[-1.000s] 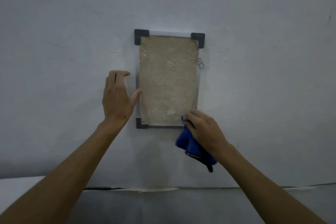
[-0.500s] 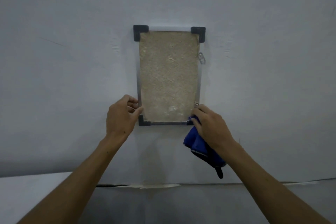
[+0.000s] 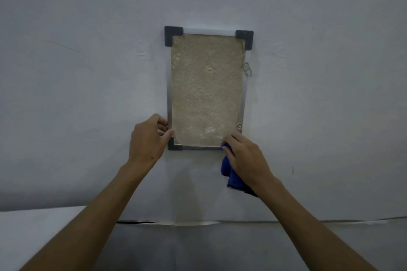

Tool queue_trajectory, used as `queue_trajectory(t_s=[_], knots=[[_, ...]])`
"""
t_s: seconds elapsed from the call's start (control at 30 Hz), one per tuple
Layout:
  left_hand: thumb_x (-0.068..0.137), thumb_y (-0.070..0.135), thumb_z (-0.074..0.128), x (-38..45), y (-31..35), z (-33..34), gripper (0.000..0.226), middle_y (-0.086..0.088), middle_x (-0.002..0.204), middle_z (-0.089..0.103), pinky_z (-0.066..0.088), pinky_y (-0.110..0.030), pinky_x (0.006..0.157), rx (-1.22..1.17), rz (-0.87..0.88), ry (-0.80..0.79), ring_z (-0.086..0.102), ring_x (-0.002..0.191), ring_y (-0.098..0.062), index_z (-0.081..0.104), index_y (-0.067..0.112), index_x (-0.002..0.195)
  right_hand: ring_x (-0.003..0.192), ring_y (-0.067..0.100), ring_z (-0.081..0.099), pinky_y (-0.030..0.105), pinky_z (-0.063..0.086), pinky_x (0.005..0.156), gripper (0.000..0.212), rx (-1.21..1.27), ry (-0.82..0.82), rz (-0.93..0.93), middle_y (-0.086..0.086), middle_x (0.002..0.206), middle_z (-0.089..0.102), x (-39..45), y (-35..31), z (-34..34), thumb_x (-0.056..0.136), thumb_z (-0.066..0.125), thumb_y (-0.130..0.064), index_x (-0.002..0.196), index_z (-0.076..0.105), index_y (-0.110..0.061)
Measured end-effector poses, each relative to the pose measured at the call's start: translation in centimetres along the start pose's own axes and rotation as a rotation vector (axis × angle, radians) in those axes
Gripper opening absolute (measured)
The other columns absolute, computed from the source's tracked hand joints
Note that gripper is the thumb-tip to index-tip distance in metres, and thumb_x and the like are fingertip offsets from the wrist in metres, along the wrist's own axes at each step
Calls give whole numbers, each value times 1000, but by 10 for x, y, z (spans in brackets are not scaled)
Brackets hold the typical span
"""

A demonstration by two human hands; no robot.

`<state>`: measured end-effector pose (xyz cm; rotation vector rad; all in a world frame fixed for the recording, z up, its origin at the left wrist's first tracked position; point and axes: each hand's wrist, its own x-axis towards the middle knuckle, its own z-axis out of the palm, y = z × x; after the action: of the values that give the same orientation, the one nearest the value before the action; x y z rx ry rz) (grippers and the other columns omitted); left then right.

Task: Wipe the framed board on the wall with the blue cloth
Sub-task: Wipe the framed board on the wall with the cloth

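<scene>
A tall framed board [image 3: 206,90] with a rough beige face, a thin metal rim and black corner caps hangs on the pale wall. My left hand [image 3: 148,137] grips the frame's left edge near the bottom left corner, thumb on the front and fingers curled behind. My right hand [image 3: 246,156] holds the blue cloth [image 3: 233,177] against the bottom right corner, which it covers. Most of the cloth hangs below my palm.
A small metal hanger clip [image 3: 247,69] sticks out from the frame's right side. Below the board, a white ledge [image 3: 44,222] meets the wall along a strip of peeling tape [image 3: 189,223].
My left hand slid down from the frame's middle left edge to the bottom left corner and curled round it. My right hand with the cloth stayed at the bottom right corner.
</scene>
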<state>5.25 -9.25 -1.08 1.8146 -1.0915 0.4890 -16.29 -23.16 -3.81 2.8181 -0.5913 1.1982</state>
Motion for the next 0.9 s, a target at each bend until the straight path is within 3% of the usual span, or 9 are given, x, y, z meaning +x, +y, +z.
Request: queue_trajectory(t_s=[0.13,0.3,0.5,0.7,0.9], knots=[[83,26,81,4,-3,-2,25,-4,89,74,57,-28,70,-9,5,-23,67,71,-13,70,10,99,82,22,58,39,53,73,8,24,-44,-24,4,103,59,5,-4,5,99,55,-16,98,60,-9],[83,29,81,6,-6,-4,26,-3,88,74,61,-35,73,-13,-8,-55,69,73,-15,72,10,97,79,21,58,38,54,69,8,16,12,39,3,102,58,-6,8,0,99,57,-17,98,59,-9],[83,29,81,12,-5,-8,24,-2,85,73,62,-39,75,13,-10,-107,69,74,-14,71,10,95,85,21,59,37,53,76,11,56,-34,15,4,108,58,5,-8,14,101,53,-18,103,60,-9],[82,29,82,15,-7,-10,23,0,80,73,63,-37,74,-1,-13,-136,70,70,-10,72,11,92,78,20,58,36,54,69,11,4,4,52,4,103,57,-7,9,8,100,55,-19,100,59,-9],[82,26,82,17,-3,-13,22,-4,82,74,61,-29,72,-8,-14,-171,69,68,-7,72,10,93,86,20,59,33,53,76,13,44,-45,5,5,107,59,7,-13,22,101,53,-19,104,59,-9]])
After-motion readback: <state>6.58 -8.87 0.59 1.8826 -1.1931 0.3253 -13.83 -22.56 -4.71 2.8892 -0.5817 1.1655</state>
